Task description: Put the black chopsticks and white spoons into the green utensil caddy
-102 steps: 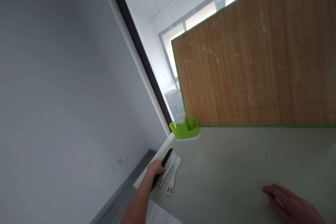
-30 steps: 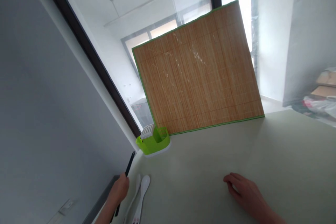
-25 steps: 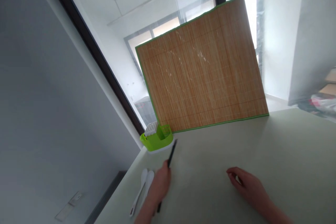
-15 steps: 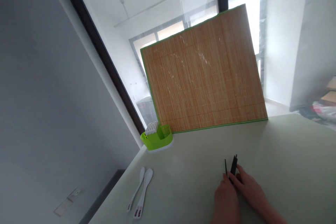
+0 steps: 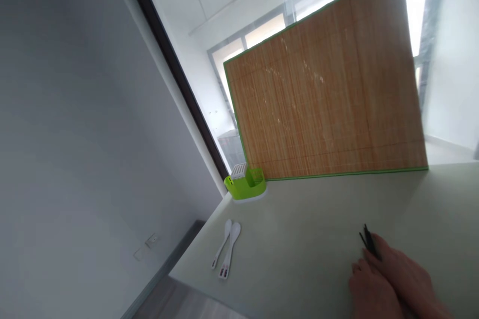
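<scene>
The black chopsticks (image 5: 368, 241) sit in the lower right of the frame, their thin tips poking up and to the left out of the two hands, just above the pale green desk (image 5: 310, 219). Only the tips show; the rest of the sticks is hidden under the fingers. The right hand (image 5: 406, 271) lies over them from the right, its fingers closed around the sticks so that its grip is shut on them. The left hand (image 5: 370, 291) is pressed in just below and to the left, touching the right hand at the sticks; whether its grip is closed on the chopsticks or only resting against them cannot be told, since the fingers overlap.

Well apart from the hands, toward the lower middle of the frame, two white spoons (image 5: 226, 249) lie side by side near the desk's left edge, bowls pointing up the frame. Above them, at the desk's far left corner, stands a green holder (image 5: 247, 187) with a white slotted insert. Just beside it to the right, a bamboo mat (image 5: 325, 104) with a green border stands upright along the back of the desk, leaning against the glass. A grey wall (image 5: 75, 134) fills the left of the frame.
</scene>
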### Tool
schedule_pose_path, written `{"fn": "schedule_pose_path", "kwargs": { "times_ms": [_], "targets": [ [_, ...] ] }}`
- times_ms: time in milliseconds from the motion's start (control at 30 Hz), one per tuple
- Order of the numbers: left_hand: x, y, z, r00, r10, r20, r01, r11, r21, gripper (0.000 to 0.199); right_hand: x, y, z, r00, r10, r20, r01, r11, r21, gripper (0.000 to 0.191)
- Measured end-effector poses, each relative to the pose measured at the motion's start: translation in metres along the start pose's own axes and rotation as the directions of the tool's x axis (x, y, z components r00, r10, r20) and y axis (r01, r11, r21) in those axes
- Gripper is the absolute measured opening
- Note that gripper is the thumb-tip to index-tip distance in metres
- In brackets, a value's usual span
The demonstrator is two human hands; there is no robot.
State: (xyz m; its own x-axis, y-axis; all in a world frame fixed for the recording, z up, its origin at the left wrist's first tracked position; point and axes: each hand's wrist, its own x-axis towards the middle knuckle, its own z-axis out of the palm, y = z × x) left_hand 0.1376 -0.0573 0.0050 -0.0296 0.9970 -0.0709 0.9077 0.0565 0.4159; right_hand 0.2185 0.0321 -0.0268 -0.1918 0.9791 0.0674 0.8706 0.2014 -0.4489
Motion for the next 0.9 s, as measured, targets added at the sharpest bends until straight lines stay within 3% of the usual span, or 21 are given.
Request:
{"fn": "schedule_pose_path", "kwargs": {
  "times_ms": [133,200,267,367,433,500,567,667,900],
  "targets": [
    [-0.008,-0.014,-0.015,0.998,0.027,-0.058,-0.028,0.999,-0.015,0.073,-0.004,-0.002,-0.001,0.997,-0.047,-0.062,0.043,0.997,-0.057,0.05],
    [-0.012,-0.038,-0.038,0.991,0.049,-0.125,-0.05,0.999,-0.003,0.072,-0.007,-0.006,-0.004,0.991,-0.079,-0.108,0.066,0.991,-0.118,0.05],
    [-0.016,-0.076,-0.069,0.965,0.019,-0.26,-0.003,0.998,0.064,0.068,-0.011,-0.011,-0.006,0.984,-0.1,-0.15,0.074,0.983,-0.167,0.051],
    [-0.022,-0.15,-0.117,0.855,-0.168,-0.492,0.315,0.92,0.234,0.062,-0.013,-0.016,-0.008,0.979,-0.098,-0.178,0.064,0.98,-0.188,0.054],
    [-0.028,-0.2,-0.142,0.775,-0.313,-0.549,0.53,0.795,0.296,0.063,-0.013,-0.018,-0.008,0.983,-0.095,-0.157,0.066,0.981,-0.181,0.054],
    [-0.037,-0.243,-0.158,0.715,-0.419,-0.559,0.654,0.682,0.325,0.063,-0.012,-0.019,-0.009,0.99,-0.081,-0.116,0.06,0.983,-0.172,0.054],
    [-0.046,-0.274,-0.164,0.681,-0.507,-0.528,0.717,0.611,0.337,0.062,-0.011,-0.019,-0.009,0.995,-0.063,-0.073,0.05,0.984,-0.172,0.054],
    [-0.053,-0.299,-0.162,0.682,-0.565,-0.464,0.727,0.591,0.349,0.059,-0.01,-0.019,-0.009,0.997,-0.073,-0.038,0.065,0.982,-0.177,0.051],
    [-0.048,-0.312,-0.153,0.732,-0.508,-0.454,0.681,0.572,0.457,0.041,-0.007,-0.017,0.003,0.948,-0.304,-0.096,0.287,0.944,-0.164,0.035]
  ]
}}
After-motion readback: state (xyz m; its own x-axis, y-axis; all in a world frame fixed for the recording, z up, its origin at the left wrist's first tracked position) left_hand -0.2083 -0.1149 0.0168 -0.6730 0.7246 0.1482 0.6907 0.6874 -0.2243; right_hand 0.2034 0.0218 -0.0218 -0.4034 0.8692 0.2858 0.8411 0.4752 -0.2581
